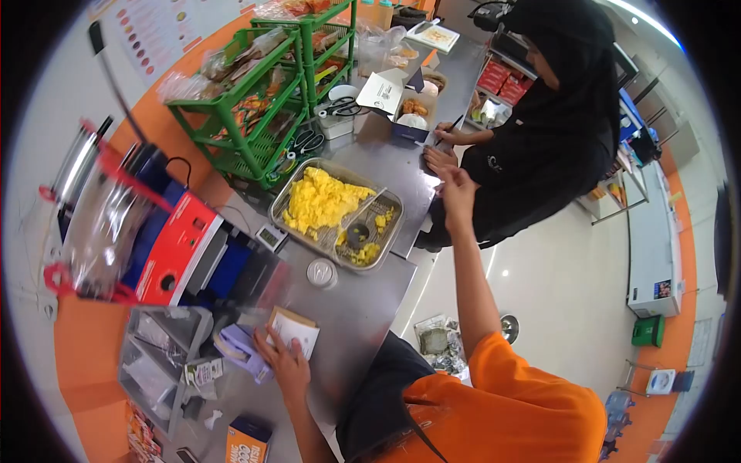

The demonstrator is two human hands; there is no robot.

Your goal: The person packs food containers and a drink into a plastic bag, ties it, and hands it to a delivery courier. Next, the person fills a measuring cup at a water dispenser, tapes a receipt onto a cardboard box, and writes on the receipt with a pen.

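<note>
My left hand (284, 361) lies with fingers spread over a small white paper pad with a brown edge (299, 333), beside a lavender tape dispenser (242, 352). My right hand (459, 191) is raised past the counter's edge, its fingers pinched together; what they hold, if anything, is too small to make out. Close to it are a co-worker's hands, one holding a black pen (457, 122). Between my hands on the counter, a metal tray (388, 245) holds yellow scrambled egg (320, 202). A round, silvery-lidded container (322, 273) stands below the tray.
A digital timer (270, 237) sits by a red machine (171, 255). Green racks (239, 143) hold packets, with scissors (307, 140) nearby. An open meal box (409, 131) stands before the co-worker in black (540, 147). A grey divided bin (158, 370) is at lower left.
</note>
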